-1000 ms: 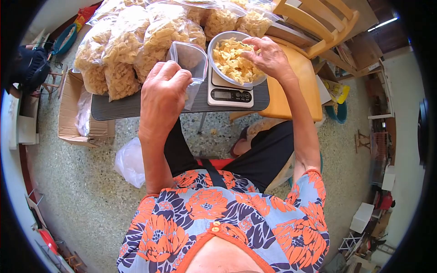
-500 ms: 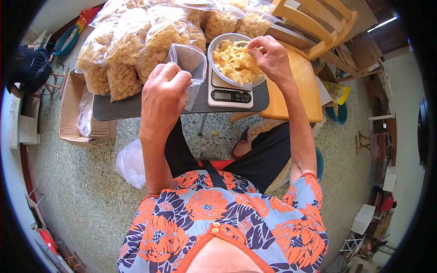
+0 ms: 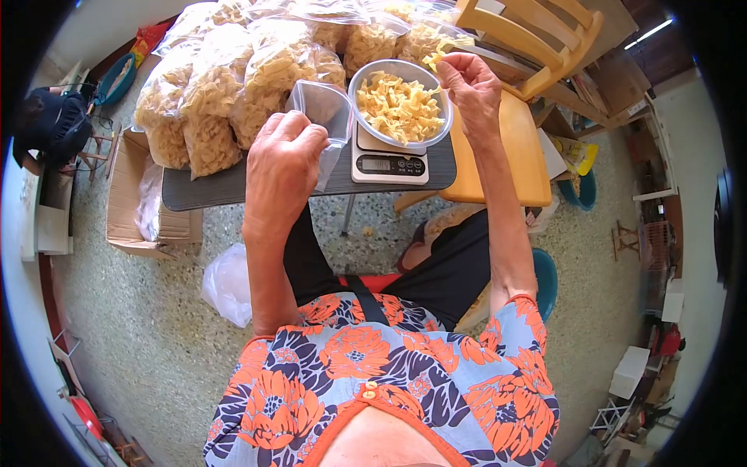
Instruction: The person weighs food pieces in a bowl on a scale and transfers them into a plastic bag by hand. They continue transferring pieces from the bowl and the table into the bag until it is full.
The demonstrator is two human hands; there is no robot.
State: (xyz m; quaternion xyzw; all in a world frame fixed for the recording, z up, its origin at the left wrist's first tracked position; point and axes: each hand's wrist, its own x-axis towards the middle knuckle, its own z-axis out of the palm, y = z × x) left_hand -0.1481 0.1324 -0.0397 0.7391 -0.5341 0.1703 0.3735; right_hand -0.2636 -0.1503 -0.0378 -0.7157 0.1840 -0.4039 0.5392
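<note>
My left hand (image 3: pixel 286 163) is closed on an open clear plastic bag (image 3: pixel 327 105), held upright over the table's front edge. Beside it, a translucent plastic bowl (image 3: pixel 412 145) of yellowish dried strips (image 3: pixel 398 107) rests on a white digital kitchen scale (image 3: pixel 389 168); its display digits are too blurred to read surely. Above the bowl's right rim, my right hand (image 3: pixel 475 93) pinches a few dried strips (image 3: pixel 433 59) between thumb and fingers.
Filled bags of dried strips (image 3: pixel 210 89) are piled on the dark table (image 3: pixel 226 196). A wooden chair (image 3: pixel 498 156) stands close at the right, a cardboard box (image 3: pixel 128 194) on the floor at the left. A person in dark clothes (image 3: pixel 54 128) is at the far left.
My right hand has lifted up and slightly right, out of the bowl, with dried strips now showing in its fingertips. My left hand stays at the bag.
</note>
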